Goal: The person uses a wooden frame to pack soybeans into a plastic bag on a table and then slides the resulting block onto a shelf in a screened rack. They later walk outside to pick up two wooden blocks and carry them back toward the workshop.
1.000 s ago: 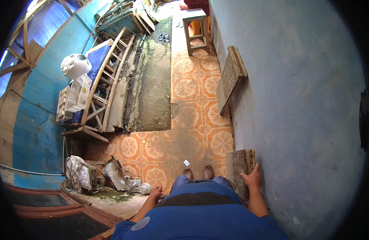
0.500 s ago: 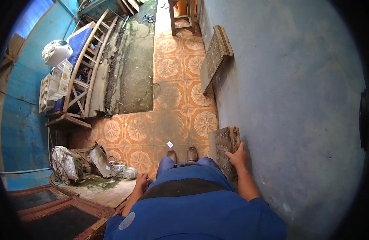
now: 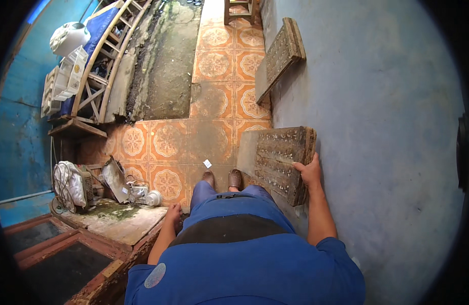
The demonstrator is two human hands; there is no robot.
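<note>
My right hand (image 3: 310, 173) grips the upper right edge of a thick, weathered wooden board (image 3: 277, 155), thumb on its near face and the other fingers behind. The board has pale specks in rows across its dark face and stands tilted between my right leg and the grey-blue wall. At my left hip, my left hand (image 3: 174, 212) hangs with its fingers curled in; nothing shows in it. A similar board (image 3: 282, 51) leans against the wall farther ahead, out of my reach.
Orange patterned tiles (image 3: 213, 66) run ahead, beside a rough concrete strip (image 3: 165, 76). On the left stand a bamboo rack (image 3: 89, 86), white plastic baskets (image 3: 70, 73) and a mossy ledge (image 3: 125, 218) with clutter. A wooden stool (image 3: 239, 12) stands ahead by the wall.
My right hand has raised and turned the board outward from the wall, so more of its face shows. The view has shifted slightly; my left hand stays curled at my side.
</note>
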